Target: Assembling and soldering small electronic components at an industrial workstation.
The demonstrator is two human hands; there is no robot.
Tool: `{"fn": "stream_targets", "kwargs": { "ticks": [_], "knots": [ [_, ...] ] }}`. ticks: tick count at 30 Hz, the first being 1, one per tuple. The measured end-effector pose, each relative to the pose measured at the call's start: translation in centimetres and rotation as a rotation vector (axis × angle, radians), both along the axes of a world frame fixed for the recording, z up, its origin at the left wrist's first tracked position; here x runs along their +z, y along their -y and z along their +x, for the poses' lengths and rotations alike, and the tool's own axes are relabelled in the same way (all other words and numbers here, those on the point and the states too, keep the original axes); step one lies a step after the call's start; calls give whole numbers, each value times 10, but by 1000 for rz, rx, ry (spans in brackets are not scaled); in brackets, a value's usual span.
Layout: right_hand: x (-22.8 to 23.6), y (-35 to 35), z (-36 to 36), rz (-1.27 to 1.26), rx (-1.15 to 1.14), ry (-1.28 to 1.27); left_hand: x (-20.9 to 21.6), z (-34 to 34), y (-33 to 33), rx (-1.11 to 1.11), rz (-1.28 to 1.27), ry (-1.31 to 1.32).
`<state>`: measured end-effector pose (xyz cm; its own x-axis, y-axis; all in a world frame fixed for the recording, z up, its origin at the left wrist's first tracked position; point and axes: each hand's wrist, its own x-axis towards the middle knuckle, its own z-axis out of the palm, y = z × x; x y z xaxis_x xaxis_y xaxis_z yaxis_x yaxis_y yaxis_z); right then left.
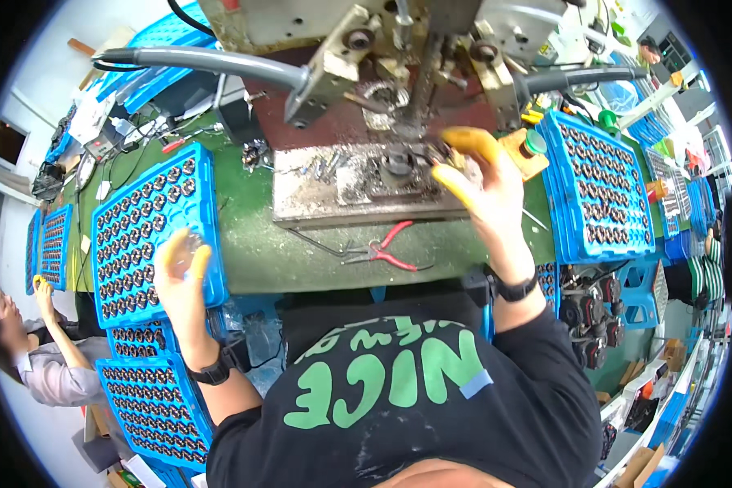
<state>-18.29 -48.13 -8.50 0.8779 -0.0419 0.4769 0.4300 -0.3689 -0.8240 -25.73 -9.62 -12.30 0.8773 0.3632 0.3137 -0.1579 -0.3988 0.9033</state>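
My left hand (pixel 183 281), with yellow covers on its fingertips, is over the right part of a blue tray (pixel 213 195) holding rows of small dark round parts with coppery rims. Its thumb and finger curl toward each other around something small and shiny, too blurred to name. My right hand (pixel 496 183), also with yellow fingertip covers, is beside the dark round fixture (pixel 398 163) on the machine's metal base plate (pixel 301 207). Thumb and forefinger close in around a small dark piece at the fixture's right side; its kind is unclear.
Red-handled pliers (pixel 378 246) lie on the green bench (pixel 260 272) before the machine (pixel 333 73). Another filled blue tray (pixel 561 203) stands at the right, and a further one (pixel 150 407) at the lower left. A co-worker (pixel 57 366) sits at the far left.
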Motion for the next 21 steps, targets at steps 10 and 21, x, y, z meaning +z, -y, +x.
{"fn": "stream_targets", "kwargs": {
  "ticks": [10, 21],
  "knots": [
    [-82, 32, -69, 96, 15, 50, 57, 84, 178, -510, 201, 207],
    [-79, 32, -56, -2, 53, 71, 46, 108, 184, -689, -46, -106]
  ]
}}
